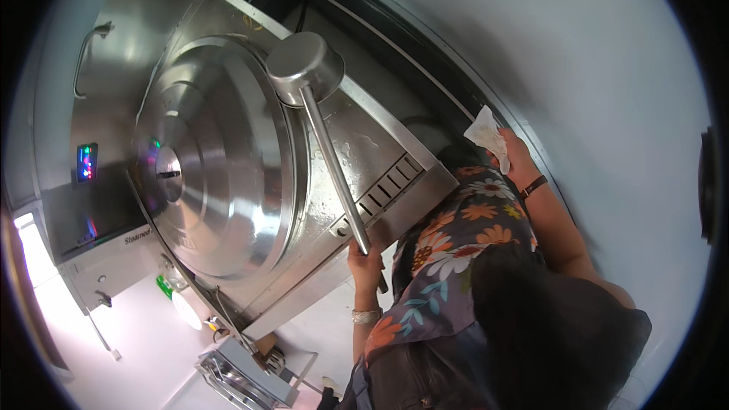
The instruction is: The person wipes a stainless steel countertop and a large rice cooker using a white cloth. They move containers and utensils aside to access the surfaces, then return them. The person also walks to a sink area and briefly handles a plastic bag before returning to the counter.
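My left hand grips a long-handled stainless steel ladle near the end of its handle. The deep cup of the ladle appears bottom side up, over the counter beside a large domed metal lid. Whether the cup touches the counter is unclear. In my right hand is a crumpled white cloth or paper wipe, held by my side near the wall. The lid covers a round cooking vessel set into the steel counter; its inside is hidden.
A slotted drain strip runs along the counter's front edge, with wet patches nearby. Behind the lid are a steel backsplash, a bent tap-like pipe and a lit control panel. A metal unit stands to the left; a wall is at right.
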Tool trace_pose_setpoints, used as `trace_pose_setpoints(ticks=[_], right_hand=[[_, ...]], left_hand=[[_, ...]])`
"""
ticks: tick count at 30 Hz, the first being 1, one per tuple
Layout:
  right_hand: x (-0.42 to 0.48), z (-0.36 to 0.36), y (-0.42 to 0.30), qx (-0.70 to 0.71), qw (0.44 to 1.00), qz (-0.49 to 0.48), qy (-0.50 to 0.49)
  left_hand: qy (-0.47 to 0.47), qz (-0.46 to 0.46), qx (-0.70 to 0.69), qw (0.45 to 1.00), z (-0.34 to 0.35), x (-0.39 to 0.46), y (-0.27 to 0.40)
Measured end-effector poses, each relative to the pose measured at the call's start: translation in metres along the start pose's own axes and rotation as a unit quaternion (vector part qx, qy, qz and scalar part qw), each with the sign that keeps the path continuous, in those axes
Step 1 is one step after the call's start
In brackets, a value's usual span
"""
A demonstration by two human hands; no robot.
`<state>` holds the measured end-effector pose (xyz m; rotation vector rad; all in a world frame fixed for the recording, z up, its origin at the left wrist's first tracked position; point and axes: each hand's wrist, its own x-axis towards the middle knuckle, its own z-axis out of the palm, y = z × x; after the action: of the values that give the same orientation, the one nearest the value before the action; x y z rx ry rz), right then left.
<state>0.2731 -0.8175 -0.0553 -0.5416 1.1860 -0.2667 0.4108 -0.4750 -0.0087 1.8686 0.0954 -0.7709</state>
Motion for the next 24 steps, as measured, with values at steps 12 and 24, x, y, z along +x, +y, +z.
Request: trace_pose_setpoints(ticks=[12,24], right_hand=[[0.041,0.050,-0.010,-0.143,0.974,0.052,-0.170],[0.145,0.185,-0.093,-0.260,0.927,0.010,-0.271]], left_hand=[[0.103,0.118,0.103,0.982,0.032,-0.003,-0.020],[0.246,0.049,0.100,0.963,0.073,-0.010,-0.046]])
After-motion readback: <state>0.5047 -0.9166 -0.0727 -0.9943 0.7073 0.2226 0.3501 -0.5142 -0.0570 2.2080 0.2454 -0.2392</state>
